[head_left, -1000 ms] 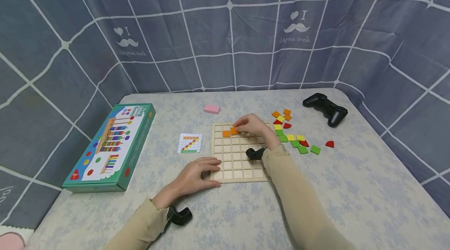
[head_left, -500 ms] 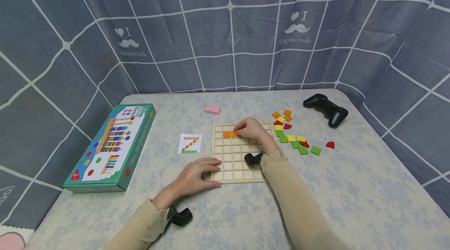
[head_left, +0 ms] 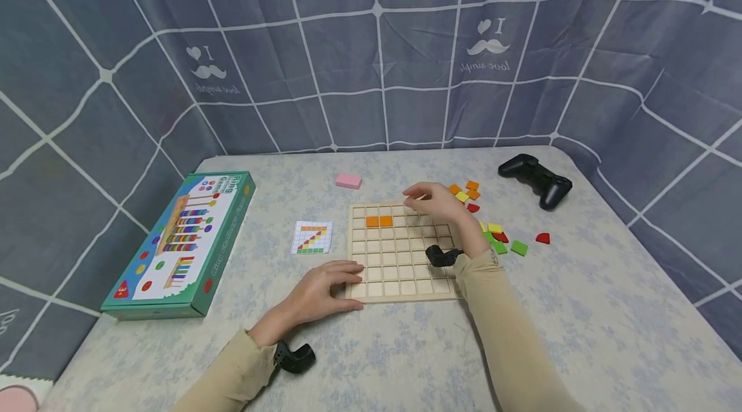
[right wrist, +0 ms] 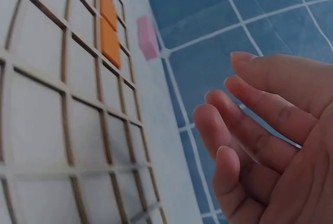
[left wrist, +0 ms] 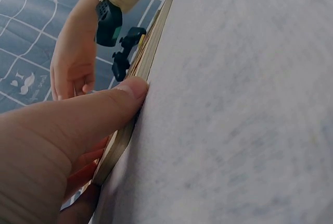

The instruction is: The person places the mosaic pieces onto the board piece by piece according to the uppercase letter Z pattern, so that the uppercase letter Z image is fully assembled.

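Observation:
A wooden grid board (head_left: 391,264) lies on the table, two orange square tiles (head_left: 379,221) side by side in its second row from the back. My left hand (head_left: 324,290) holds the board's near left corner, thumb on the front edge and fingers at the left side. In the left wrist view the thumb (left wrist: 117,104) presses against the board's wooden edge (left wrist: 156,41). Over the board's back right part hovers my right hand (head_left: 437,203), its fingers loosely bent and holding nothing in the right wrist view. Left of the board lies a pattern card (head_left: 312,237) with coloured squares.
Loose orange, yellow, red and green pieces (head_left: 518,248) lie right of the board, some hidden behind my right hand. A black game controller (head_left: 536,180) sits at back right, a pink block (head_left: 348,181) behind the board, a green game box (head_left: 185,244) at left.
My right hand has let go of the second orange tile, which sits in the grid beside the first, and has moved right and back. My left hand stays at the board's corner.

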